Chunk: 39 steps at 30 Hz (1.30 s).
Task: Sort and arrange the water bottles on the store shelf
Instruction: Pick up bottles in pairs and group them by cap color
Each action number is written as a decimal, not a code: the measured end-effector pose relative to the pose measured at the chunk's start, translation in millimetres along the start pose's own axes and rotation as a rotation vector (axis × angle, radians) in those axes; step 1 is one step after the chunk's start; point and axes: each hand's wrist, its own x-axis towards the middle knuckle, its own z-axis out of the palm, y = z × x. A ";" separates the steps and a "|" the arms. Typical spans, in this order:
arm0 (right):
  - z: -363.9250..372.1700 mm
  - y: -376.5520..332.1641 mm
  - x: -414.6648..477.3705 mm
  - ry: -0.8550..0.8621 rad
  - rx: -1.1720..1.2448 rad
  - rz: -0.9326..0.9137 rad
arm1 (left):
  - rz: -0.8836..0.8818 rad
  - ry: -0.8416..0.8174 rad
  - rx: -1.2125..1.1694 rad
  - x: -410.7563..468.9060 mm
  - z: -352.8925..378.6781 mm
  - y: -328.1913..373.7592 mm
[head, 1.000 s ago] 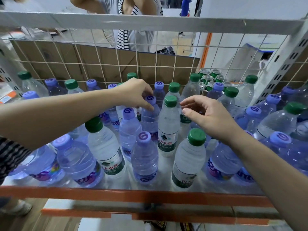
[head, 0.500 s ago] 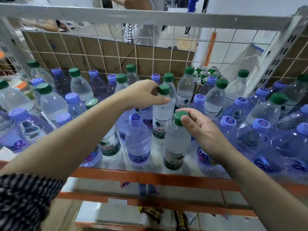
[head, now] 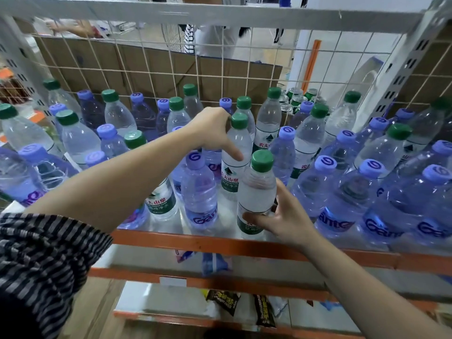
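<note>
Both hands grip green-capped bottles: left hand [head: 210, 133] the twelve-o'clock bottle [head: 238, 148], right hand [head: 286, 216] (slid down off the cap [head: 262, 160]) the six-o'clock bottle [head: 256, 189], likely regrouping them.

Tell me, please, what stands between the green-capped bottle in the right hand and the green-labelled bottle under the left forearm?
In the head view, one upright purple-capped bottle stands between the held bottle and the green-labelled bottle, in the front row.

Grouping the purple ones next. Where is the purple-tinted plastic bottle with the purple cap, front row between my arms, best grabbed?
Take the purple-capped plastic bottle by its narrow shoulder under the cap, from above and the front. It stands upright with its cap clear, but the green-capped clear bottle in the right hand crowds its right side.
</note>
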 end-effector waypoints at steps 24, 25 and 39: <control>-71.1 -18.9 -140.5 0.107 0.400 0.056 | 0.062 0.146 -0.972 -114.6 76.1 81.5; -71.7 -16.0 -147.0 0.134 0.408 0.064 | 0.075 0.109 -1.012 -116.1 84.4 87.1; -108.4 21.8 -248.9 0.597 0.593 0.238 | 0.083 -0.343 -1.371 -147.7 188.6 205.6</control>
